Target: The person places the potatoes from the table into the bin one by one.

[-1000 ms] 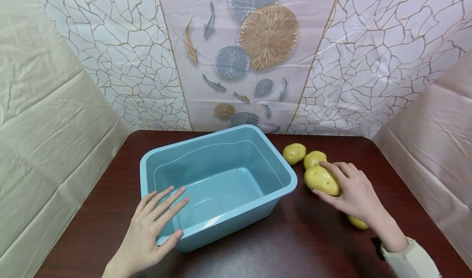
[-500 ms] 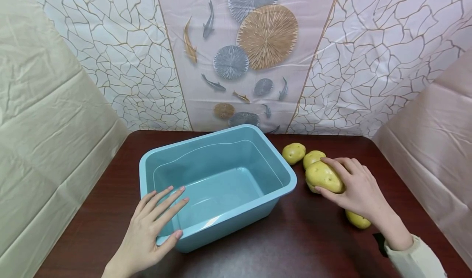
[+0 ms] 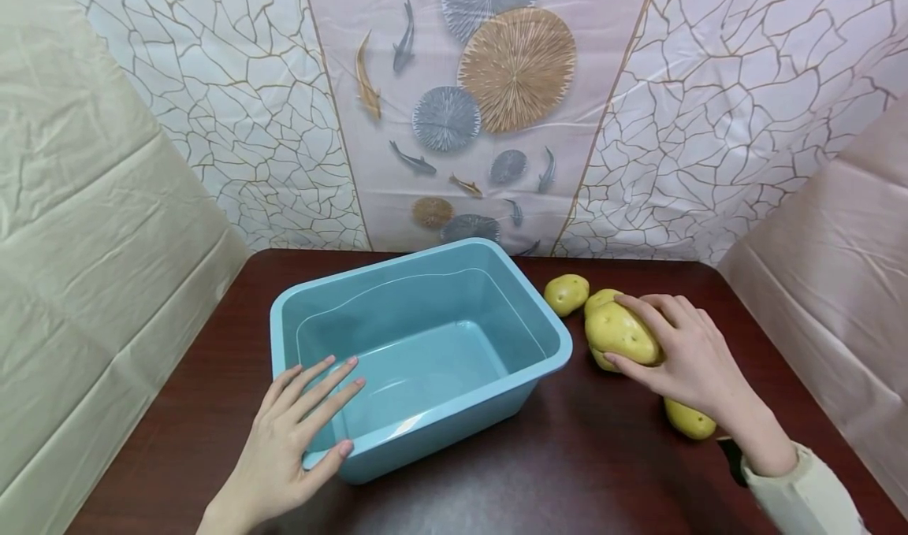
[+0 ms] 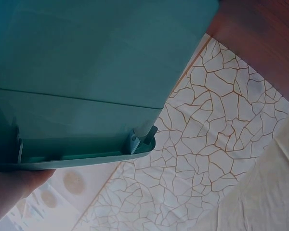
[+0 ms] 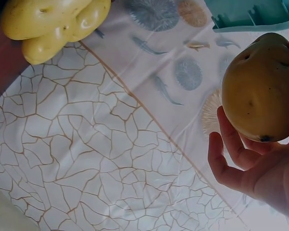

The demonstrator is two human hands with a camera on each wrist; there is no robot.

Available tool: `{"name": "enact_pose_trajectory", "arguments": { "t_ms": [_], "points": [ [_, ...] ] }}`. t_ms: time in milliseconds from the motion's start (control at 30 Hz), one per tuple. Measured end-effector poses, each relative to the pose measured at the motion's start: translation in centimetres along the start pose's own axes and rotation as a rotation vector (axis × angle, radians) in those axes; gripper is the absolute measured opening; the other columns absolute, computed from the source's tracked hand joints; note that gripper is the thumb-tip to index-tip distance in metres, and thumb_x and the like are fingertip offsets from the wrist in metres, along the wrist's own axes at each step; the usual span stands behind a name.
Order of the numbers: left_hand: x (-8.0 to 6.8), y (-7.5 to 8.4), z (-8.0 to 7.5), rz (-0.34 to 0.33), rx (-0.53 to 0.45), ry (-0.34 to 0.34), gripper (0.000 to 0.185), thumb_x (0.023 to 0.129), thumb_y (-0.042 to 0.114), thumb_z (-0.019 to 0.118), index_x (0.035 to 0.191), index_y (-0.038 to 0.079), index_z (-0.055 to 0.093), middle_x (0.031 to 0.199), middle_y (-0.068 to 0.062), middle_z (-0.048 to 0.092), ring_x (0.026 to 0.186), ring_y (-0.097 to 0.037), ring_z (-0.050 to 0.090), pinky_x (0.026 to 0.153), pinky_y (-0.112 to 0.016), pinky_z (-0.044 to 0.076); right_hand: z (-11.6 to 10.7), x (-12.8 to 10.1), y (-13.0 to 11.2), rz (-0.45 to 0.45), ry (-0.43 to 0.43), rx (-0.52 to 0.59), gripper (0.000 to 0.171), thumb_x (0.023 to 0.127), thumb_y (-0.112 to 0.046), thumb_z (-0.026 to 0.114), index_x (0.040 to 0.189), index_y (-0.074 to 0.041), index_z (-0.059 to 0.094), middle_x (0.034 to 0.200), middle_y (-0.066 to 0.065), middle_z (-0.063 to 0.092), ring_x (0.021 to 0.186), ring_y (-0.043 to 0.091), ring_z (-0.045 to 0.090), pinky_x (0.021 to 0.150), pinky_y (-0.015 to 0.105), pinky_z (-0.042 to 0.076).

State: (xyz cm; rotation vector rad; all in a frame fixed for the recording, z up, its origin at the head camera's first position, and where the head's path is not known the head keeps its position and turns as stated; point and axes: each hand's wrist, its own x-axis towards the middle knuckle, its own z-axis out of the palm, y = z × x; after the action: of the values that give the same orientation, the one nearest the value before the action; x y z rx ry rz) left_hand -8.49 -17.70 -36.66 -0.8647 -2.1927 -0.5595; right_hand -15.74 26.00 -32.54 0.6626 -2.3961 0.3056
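My right hand (image 3: 684, 354) grips a yellow potato (image 3: 620, 332) between thumb and fingers. In the right wrist view this potato (image 5: 260, 91) stands off from the other potatoes. Part of another potato (image 3: 604, 361) shows just beneath it, and one more (image 3: 601, 297) peeks out behind. At the near left corner of a blue plastic basin (image 3: 454, 409), my left hand (image 3: 287, 432) lies over the rim with fingers spread and nearly straight. Its thumb sits on the outer side of the rim. The left wrist view shows the basin's outer wall (image 4: 86, 62) close up.
A potato (image 3: 566, 295) lies beside the basin's right back corner. Another potato (image 3: 690, 419) is partly covered by my right wrist. The dark wooden table (image 3: 539, 472) ends at a patterned cloth backdrop (image 3: 284, 109), with cloth sides left and right.
My right hand has lifted the potato slightly, uncovering part of another potato below it. More of the potato near my right wrist shows. The left hand and the basin have stayed put.
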Motion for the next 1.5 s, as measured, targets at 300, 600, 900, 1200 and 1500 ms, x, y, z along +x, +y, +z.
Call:
{"name": "enact_pose_trajectory", "arguments": {
  "t_ms": [300,600,900,1200,1500],
  "points": [
    [0.1,0.0,0.1,0.004,0.002,0.003,0.049,0.091,0.047,0.036,0.122,0.014,0.056,0.129,-0.005,0.052,0.125,-0.02,0.039,0.101,-0.039,0.021,-0.3,0.8,-0.4,-0.013,0.02,0.021,0.07,0.056,-0.037,0.076,0.12,-0.018,0.056,0.097,0.003,0.056,0.09,0.02,0.049,0.067,0.034,0.032],
    [0.1,0.0,0.1,0.003,-0.001,-0.002,0.05,0.091,0.047,0.036,0.123,0.014,0.055,0.129,-0.006,0.052,0.126,-0.019,0.039,0.101,-0.039,0.021,-0.3,1.6,-0.6,-0.063,0.066,0.051,0.067,0.059,-0.042,0.074,0.119,-0.016,0.057,0.098,0.003,0.058,0.087,0.019,0.05,0.065,0.034,0.032],
    [0.1,-0.1,0.1,0.004,0.002,0.001,0.049,0.091,0.047,0.036,0.122,0.015,0.056,0.128,-0.006,0.053,0.125,-0.02,0.04,0.102,-0.038,0.021,-0.3,2.6,-0.9,-0.099,0.085,0.072,0.066,0.062,-0.048,0.07,0.119,-0.016,0.057,0.098,0.004,0.058,0.087,0.02,0.05,0.066,0.034,0.033],
    [0.0,-0.1,0.1,0.019,0.005,0.009,0.047,0.091,0.046,0.037,0.119,0.015,0.058,0.126,-0.004,0.055,0.125,-0.019,0.041,0.103,-0.036,0.021,-0.3,3.3,-1.4,-0.115,0.091,0.093,0.067,0.061,-0.046,0.073,0.118,-0.016,0.058,0.098,0.005,0.058,0.088,0.02,0.051,0.067,0.035,0.033],
    [-0.1,-0.1,0.1,0.018,0.014,0.001,0.045,0.091,0.044,0.037,0.117,0.015,0.06,0.12,-0.005,0.058,0.117,-0.024,0.046,0.103,-0.035,0.021,-0.3,3.8,-1.9,-0.113,0.061,0.104,0.068,0.058,-0.041,0.075,0.12,-0.017,0.057,0.098,0.004,0.058,0.088,0.019,0.05,0.069,0.033,0.032]
  ]
}}
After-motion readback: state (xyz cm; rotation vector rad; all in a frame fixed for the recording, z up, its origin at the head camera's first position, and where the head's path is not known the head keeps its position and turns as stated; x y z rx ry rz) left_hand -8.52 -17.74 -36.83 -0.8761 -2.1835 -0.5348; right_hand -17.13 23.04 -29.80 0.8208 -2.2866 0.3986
